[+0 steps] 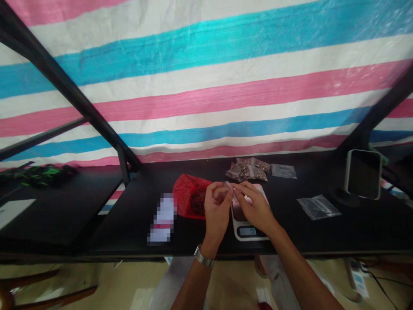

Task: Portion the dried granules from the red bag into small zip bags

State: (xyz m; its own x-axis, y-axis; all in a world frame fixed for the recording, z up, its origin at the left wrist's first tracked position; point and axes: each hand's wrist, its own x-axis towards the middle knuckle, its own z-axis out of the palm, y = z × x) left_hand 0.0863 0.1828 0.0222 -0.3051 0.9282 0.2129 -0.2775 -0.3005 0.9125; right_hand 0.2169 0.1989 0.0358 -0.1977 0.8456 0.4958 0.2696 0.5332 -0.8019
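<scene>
My left hand [218, 211] and my right hand [255, 206] meet fingertip to fingertip, pinching a small clear plastic bag [229, 185] between them. Most of that bag is hidden by the fingers. Below them lies a white kitchen scale [239, 235], partly covered by my right hand, with a lit display that seems to show zero. Left of my left hand sits an opened red plastic bag [186, 189] holding dark, small dried pieces [197, 202]. Behind the scale is a pile of filled clear bags [248, 168] with brownish contents.
Two flat clear bags lie to the right, a far one [284, 171] and a nearer one [318, 207]. A phone-like screen [364, 174] stands on a round base. A blurred-out paper [164, 217] lies left on the black table [129, 232]. Dark frame bars [71, 90] rise behind.
</scene>
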